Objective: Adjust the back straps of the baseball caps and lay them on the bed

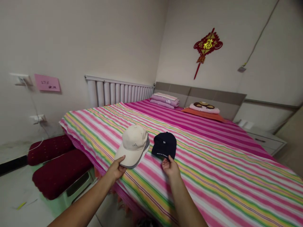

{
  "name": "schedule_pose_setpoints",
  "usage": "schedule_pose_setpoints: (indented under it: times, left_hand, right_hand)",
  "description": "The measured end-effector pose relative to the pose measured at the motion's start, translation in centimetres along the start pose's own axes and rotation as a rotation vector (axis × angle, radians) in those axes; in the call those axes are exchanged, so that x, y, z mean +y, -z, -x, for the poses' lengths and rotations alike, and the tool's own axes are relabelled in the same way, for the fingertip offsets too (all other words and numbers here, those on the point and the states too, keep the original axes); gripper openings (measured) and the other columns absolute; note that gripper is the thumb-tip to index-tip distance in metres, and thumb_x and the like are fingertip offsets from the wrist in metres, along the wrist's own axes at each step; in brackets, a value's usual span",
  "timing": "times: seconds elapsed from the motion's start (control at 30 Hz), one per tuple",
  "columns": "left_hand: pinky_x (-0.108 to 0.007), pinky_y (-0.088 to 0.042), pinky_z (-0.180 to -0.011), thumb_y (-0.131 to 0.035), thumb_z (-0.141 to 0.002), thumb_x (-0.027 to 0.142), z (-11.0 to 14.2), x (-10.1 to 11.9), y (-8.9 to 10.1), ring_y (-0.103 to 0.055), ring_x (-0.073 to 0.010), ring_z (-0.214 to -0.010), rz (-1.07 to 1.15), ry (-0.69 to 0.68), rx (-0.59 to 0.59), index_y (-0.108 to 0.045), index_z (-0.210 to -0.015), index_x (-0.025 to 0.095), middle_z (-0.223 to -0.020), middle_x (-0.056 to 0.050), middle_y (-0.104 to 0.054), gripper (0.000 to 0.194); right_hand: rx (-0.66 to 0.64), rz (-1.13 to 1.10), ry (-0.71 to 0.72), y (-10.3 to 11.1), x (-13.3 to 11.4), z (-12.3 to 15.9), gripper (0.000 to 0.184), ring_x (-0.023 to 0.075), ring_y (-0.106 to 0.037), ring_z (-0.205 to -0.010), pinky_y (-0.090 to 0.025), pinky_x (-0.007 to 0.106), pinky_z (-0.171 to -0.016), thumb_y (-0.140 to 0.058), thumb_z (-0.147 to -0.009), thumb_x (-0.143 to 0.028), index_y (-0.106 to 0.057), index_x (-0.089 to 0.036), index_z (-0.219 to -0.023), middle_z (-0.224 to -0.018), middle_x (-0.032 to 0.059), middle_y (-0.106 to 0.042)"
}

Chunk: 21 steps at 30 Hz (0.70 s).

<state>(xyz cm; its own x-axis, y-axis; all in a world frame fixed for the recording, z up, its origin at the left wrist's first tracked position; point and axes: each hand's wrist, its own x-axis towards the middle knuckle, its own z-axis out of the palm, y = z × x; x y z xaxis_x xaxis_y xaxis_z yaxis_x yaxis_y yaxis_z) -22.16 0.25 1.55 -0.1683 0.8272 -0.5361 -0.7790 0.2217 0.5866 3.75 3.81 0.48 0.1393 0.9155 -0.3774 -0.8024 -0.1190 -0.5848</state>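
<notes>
A cream baseball cap (134, 138) with a small striped logo rests on the striped bedspread (201, 176), and a grey and white edge of something shows beneath it. My left hand (116, 168) pinches its brim, thumb on top and fingers underneath. Just to the right is a navy baseball cap (165, 142) with a white emblem and small white lettering along its brim. My right hand (169, 165) grips the brim of this cap at its near right edge, palm turned partly up. The two caps are close together, with a narrow gap between them.
Folded purple bedding (165, 100) and a pink cushion (204, 108) on an orange cloth (208, 116) lie by the headboard (205, 96). Stools with dark red covers (62, 173) stand left of the bed. A radiator (118, 91) lines the wall; a white nightstand (265, 140) is at right.
</notes>
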Motion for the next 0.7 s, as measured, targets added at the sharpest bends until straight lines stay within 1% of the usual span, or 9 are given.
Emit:
schedule_pose_setpoints:
  times: [0.07, 0.17, 0.23, 0.3, 0.4, 0.47, 0.53, 0.63, 0.7]
  left_hand:
    - [-0.028, -0.054, -0.063, -0.053, -0.073, 0.001, 0.1, -0.2, -1.1, -0.064, -0.0152, -0.059, 0.081, -0.047, -0.063, -0.055, -0.108, 0.015, -0.068, -0.002, -0.067, 0.038]
    - [-0.025, -0.054, -0.064, -0.048, -0.075, -0.001, 0.6, -0.6, -2.7, -0.064, -0.0139, -0.059, 0.157, -0.073, -0.115, -0.053, -0.113, 0.014, -0.066, -0.001, -0.068, 0.042]
    - [-0.024, -0.055, -0.065, -0.048, -0.075, -0.001, 1.2, -1.3, -3.5, -0.065, -0.0136, -0.059, 0.182, -0.071, -0.149, -0.054, -0.113, 0.013, -0.067, -0.002, -0.069, 0.041]
    - [-0.026, -0.055, -0.070, -0.049, -0.075, 0.000, 2.1, -2.4, -4.1, -0.066, -0.0148, -0.064, 0.193, -0.054, -0.203, -0.055, -0.113, 0.013, -0.071, -0.003, -0.070, 0.041]
    - [-0.032, -0.054, -0.076, -0.049, -0.075, 0.001, 3.1, -4.5, -4.2, -0.066, -0.0176, -0.069, 0.181, -0.005, -0.279, -0.054, -0.114, 0.013, -0.076, -0.005, -0.070, 0.041]
    - [-0.031, -0.054, -0.075, -0.049, -0.077, 0.002, 3.2, -5.8, -3.9, -0.066, -0.0172, -0.067, 0.144, 0.022, -0.253, -0.054, -0.114, 0.012, -0.074, -0.004, -0.070, 0.039]
    - [-0.026, -0.055, -0.071, -0.048, -0.079, 0.004, 2.9, -6.7, -3.6, -0.065, -0.0145, -0.061, 0.102, 0.034, -0.179, -0.053, -0.113, 0.012, -0.069, -0.003, -0.069, 0.036]
    - [-0.019, -0.053, -0.062, -0.050, -0.081, 0.009, 2.7, -7.4, -3.0, -0.063, -0.0109, -0.054, 0.056, 0.044, -0.115, -0.052, -0.111, 0.014, -0.064, -0.001, -0.067, 0.031]
    - [-0.018, -0.052, -0.058, -0.051, -0.082, 0.016, 3.4, -7.9, -2.4, -0.062, -0.0101, -0.053, 0.017, 0.061, -0.102, -0.052, -0.108, 0.016, -0.063, 0.000, -0.066, 0.027]
  right_hand:
    - [0.030, -0.029, -0.014, 1.1, -1.2, 1.1, 0.017, 0.0101, -0.057, -0.063, -0.050, 0.025, -0.053, -0.051, -0.085, -0.025, -0.055, -0.013, -0.097, -0.085, 0.0017, -0.059]
    - [0.018, -0.065, -0.015, 3.5, -2.8, 4.0, 0.007, 0.0069, -0.052, -0.049, -0.046, 0.020, -0.045, -0.053, -0.083, -0.017, -0.056, -0.013, -0.079, -0.064, -0.0039, -0.057]
    - [0.000, -0.097, -0.004, 5.1, -3.6, 6.5, 0.012, 0.0067, -0.051, -0.045, -0.045, 0.018, -0.042, -0.057, -0.079, -0.010, -0.054, -0.016, -0.069, -0.054, -0.0059, -0.055]
    - [-0.013, -0.140, 0.023, 6.6, -4.3, 9.0, 0.014, 0.0064, -0.051, -0.044, -0.045, 0.017, -0.041, -0.060, -0.074, -0.005, -0.055, -0.018, -0.070, -0.055, -0.0061, -0.059]
    - [-0.022, -0.187, 0.066, 8.5, -5.2, 12.3, 0.019, 0.0066, -0.053, -0.046, -0.046, 0.018, -0.043, -0.066, -0.066, -0.005, -0.059, -0.019, -0.078, -0.066, -0.0046, -0.067]
    - [-0.019, -0.202, 0.087, 9.5, -5.7, 14.1, 0.025, 0.0078, -0.055, -0.048, -0.046, 0.019, -0.044, -0.070, -0.061, -0.006, -0.061, -0.020, -0.081, -0.071, -0.0039, -0.069]
    - [-0.024, -0.190, 0.110, 10.5, -6.1, 15.6, 0.031, 0.0096, -0.057, -0.051, -0.047, 0.021, -0.046, -0.074, -0.057, -0.008, -0.062, -0.022, -0.082, -0.073, -0.0042, -0.070]
    - [-0.047, -0.128, 0.165, 11.6, -6.3, 17.6, 0.034, 0.0127, -0.061, -0.061, -0.049, 0.024, -0.053, -0.078, -0.053, -0.014, -0.065, -0.026, -0.083, -0.078, -0.0034, -0.071]
    - [-0.041, -0.093, 0.185, 12.2, -6.1, 18.9, 0.034, 0.0145, -0.062, -0.068, -0.050, 0.025, -0.058, -0.080, -0.052, -0.017, -0.067, -0.026, -0.082, -0.082, -0.0014, -0.072]
